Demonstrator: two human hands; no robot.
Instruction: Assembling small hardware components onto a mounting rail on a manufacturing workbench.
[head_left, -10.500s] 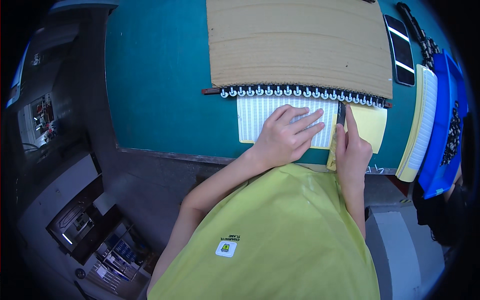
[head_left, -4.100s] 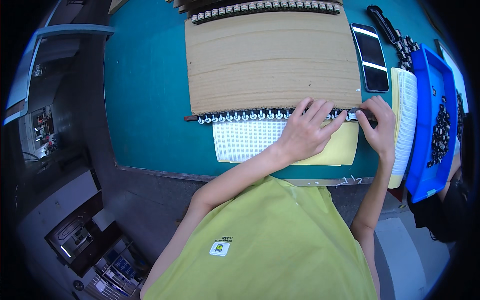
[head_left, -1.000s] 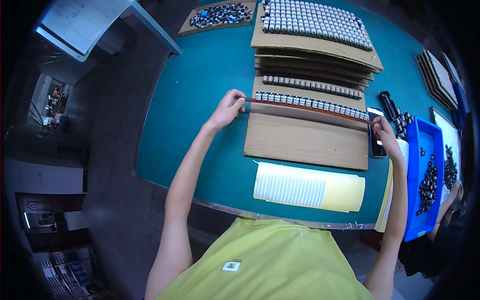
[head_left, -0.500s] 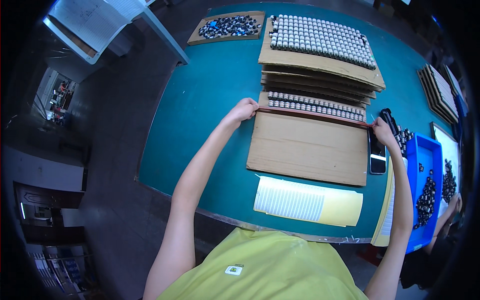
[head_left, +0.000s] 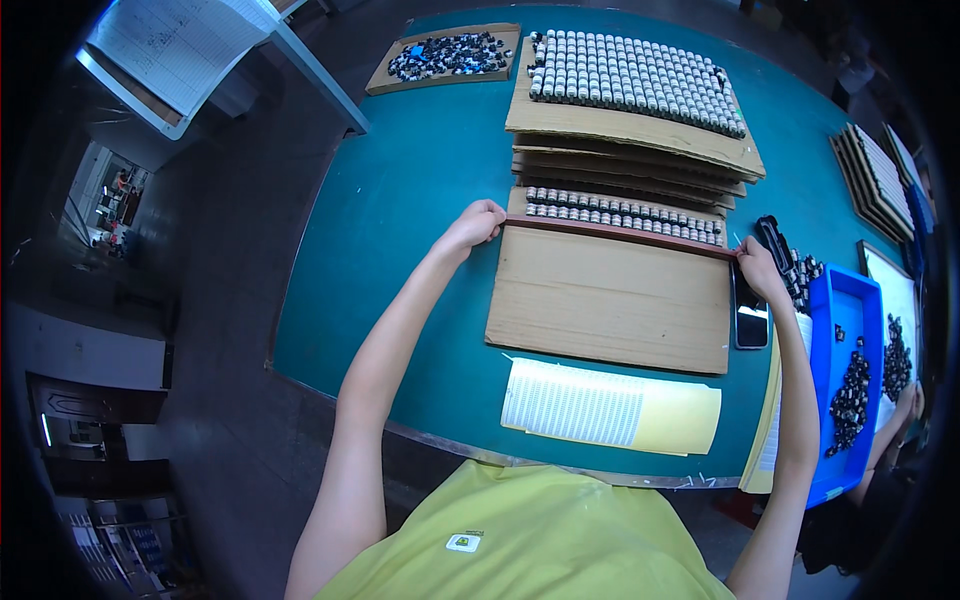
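A brown cardboard sheet (head_left: 610,300) lies flat on the teal table (head_left: 410,210). My left hand (head_left: 472,222) grips its far left corner and my right hand (head_left: 757,265) grips its far right corner. Two rows of small silver-capped parts (head_left: 620,211) run along the sheet's far edge. Beyond them is a stack of cardboard sheets (head_left: 630,165), the top one covered with rows of the same parts (head_left: 635,70).
A white and yellow printed paper (head_left: 610,407) lies near the table's front edge. A black phone (head_left: 750,318) sits right of the sheet, then a blue bin (head_left: 845,380) of dark parts. A cardboard tray of dark parts (head_left: 445,57) is at the far left.
I have straightened up from the paper, so the view now takes in the whole table. Both hands left the paper and reached out to the cardboard sheet's far corners, which they now grip.
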